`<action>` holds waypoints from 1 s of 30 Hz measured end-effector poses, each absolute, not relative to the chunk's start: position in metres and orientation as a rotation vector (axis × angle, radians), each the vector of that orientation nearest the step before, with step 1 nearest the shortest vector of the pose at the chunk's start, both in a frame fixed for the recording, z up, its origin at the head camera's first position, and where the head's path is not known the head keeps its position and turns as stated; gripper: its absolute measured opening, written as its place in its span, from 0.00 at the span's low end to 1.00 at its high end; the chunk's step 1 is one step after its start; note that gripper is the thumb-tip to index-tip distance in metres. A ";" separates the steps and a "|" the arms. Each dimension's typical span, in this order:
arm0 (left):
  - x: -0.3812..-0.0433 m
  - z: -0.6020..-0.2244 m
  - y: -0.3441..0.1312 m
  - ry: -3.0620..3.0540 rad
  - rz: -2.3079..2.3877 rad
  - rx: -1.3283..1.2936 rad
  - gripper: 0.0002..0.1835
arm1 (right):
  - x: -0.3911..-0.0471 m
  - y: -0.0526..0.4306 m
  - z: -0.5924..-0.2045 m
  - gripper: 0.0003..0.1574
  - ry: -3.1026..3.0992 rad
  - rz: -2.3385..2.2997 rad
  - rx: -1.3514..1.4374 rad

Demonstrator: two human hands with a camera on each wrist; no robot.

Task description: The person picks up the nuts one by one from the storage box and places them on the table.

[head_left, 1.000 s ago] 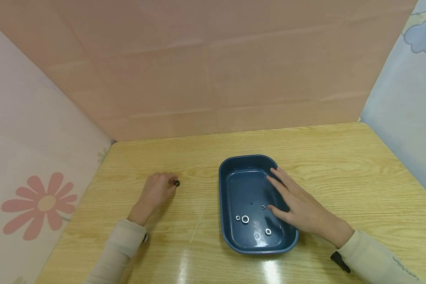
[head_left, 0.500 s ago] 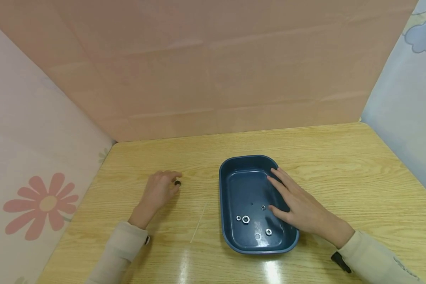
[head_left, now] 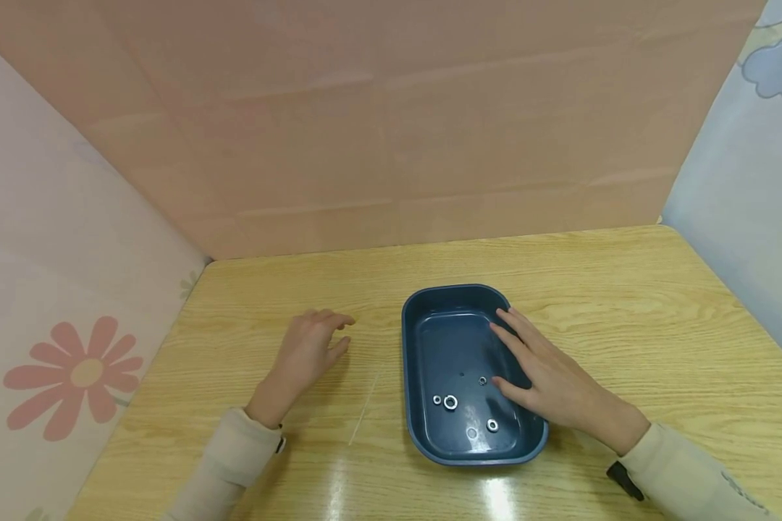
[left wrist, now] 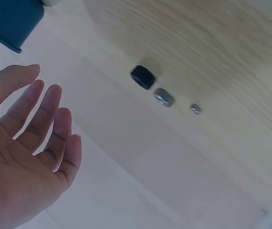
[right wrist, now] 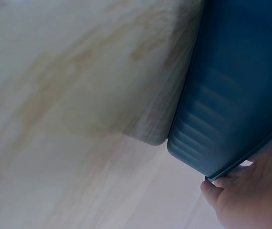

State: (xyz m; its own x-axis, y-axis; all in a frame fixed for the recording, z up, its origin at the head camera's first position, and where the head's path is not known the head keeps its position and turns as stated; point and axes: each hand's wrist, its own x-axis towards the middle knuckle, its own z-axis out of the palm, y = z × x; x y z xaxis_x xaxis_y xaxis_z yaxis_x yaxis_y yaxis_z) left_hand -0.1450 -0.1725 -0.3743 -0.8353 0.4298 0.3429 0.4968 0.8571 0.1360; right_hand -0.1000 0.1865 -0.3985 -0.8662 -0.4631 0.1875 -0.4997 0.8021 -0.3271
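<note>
My left hand (head_left: 306, 347) hovers over the table left of the tray, fingers loosely bent and nothing between thumb and forefinger. In the left wrist view the same hand (left wrist: 36, 129) stands apart from a black nut (left wrist: 142, 77), a silver nut (left wrist: 164, 97) and a tiny silver nut (left wrist: 195, 109), lined up on the table. Those three are hidden in the head view. My right hand (head_left: 554, 376) rests on the right rim of the blue tray (head_left: 405, 362), fingers spread over its inside. Several metal nuts, among them a larger nut (head_left: 450, 402), lie in the tray.
The wooden table (head_left: 599, 289) extends on both sides of the tray. A pinkish-brown sheet (head_left: 378, 130) rises behind it, with a flower-patterned panel (head_left: 104, 217) at left and a pale blue panel (head_left: 749, 188) at right.
The left hand lets go of the black nut, its fingers spreading, and shifts right toward the tray. In the head view the nut has passed out of sight. Right hand and tray stay put.
</note>
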 end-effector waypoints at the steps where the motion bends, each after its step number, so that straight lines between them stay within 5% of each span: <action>1: -0.144 -0.373 -0.171 -2.731 -0.322 -0.704 0.13 | -0.100 0.187 -0.398 0.48 -2.889 0.563 0.773; 30: -0.130 -0.352 -0.118 -2.628 -0.354 -0.902 0.15 | -0.102 0.188 -0.398 0.48 -2.904 0.560 0.767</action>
State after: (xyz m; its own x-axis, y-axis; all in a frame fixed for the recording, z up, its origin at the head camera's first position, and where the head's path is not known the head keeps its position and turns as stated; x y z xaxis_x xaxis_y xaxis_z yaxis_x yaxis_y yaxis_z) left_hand -0.1297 -0.1182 -0.3523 -0.7410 0.5449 0.3924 0.6294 0.7673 0.1231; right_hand -0.1019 0.1882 -0.3982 -0.8705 -0.4605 0.1736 -0.4920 0.8072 -0.3261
